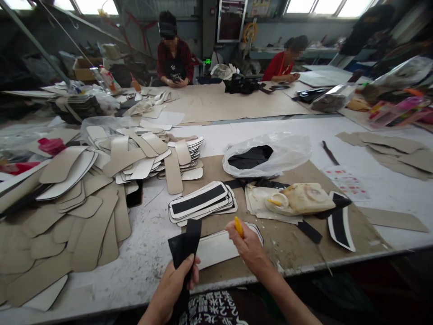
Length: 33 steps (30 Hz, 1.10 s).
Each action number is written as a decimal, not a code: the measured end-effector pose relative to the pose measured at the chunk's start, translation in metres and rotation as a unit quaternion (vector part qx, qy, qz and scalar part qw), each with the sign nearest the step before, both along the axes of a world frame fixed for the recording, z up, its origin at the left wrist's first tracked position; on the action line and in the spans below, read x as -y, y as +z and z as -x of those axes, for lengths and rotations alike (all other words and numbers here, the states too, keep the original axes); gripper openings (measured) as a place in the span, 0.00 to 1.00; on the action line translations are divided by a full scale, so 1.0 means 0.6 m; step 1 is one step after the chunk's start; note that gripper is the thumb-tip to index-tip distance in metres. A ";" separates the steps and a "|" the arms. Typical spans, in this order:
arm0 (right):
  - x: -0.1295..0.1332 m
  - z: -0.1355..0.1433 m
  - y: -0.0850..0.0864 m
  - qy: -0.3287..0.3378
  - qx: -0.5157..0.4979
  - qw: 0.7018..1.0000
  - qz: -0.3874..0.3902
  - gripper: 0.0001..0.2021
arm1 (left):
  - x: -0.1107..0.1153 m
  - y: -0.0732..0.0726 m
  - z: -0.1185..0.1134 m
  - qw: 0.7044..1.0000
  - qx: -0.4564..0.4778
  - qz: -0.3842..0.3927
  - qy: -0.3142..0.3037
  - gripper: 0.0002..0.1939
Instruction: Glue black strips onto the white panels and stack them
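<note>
My left hand [179, 280] grips several black strips [185, 239] near the table's front edge, thumb on top. In my right hand [252, 250] is a yellow stick-like tool [238, 227], its upper end poking out of the closed fingers; the lower end is hidden. Under the right hand lies a stack of white rounded panels [216, 248], partly covered by it. Just behind, a pile of white panels [199, 201] has a black strip on the top one. To the right rests a stained cream plastic container [307, 198] with a yellow piece in its opening.
Beige and white panels [94, 225] are heaped at the left, with further stacks [152, 153] behind. A plastic bag [287, 155] holds black pieces. One white panel with a black strip [341, 221] lies at the right. Two people [174, 54] sit across the table.
</note>
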State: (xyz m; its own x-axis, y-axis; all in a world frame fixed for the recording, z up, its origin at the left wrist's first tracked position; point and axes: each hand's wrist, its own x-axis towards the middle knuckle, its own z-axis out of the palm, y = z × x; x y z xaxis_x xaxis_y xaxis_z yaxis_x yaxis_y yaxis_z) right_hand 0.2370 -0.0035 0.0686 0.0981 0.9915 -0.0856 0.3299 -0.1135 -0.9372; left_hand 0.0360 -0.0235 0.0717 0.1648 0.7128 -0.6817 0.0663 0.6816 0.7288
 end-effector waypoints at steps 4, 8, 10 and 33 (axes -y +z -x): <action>-0.030 0.034 0.018 0.068 -0.131 0.987 0.061 0.14 | 0.002 0.026 -0.024 0.999 0.005 0.007 -0.048 0.22; -0.034 0.028 0.006 0.057 -0.154 0.983 0.080 0.12 | 0.007 0.017 -0.022 0.995 0.014 0.015 -0.095 0.22; -0.028 0.008 -0.011 0.030 -0.147 0.985 0.082 0.13 | 0.013 0.004 -0.009 0.996 0.007 0.018 -0.091 0.23; 0.035 -0.077 -0.065 -0.018 -0.002 0.995 0.099 0.14 | 0.066 -0.048 -0.009 0.981 -0.092 0.037 0.166 0.17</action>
State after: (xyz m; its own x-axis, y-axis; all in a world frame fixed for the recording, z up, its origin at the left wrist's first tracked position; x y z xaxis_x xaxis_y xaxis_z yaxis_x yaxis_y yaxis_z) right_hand 0.2832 -0.0243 0.0296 0.1324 0.9511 -0.2789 0.3184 -0.3073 -0.8968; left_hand 0.0415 -0.0632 0.0432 -0.1995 0.6540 -0.7297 -0.0425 0.7382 0.6732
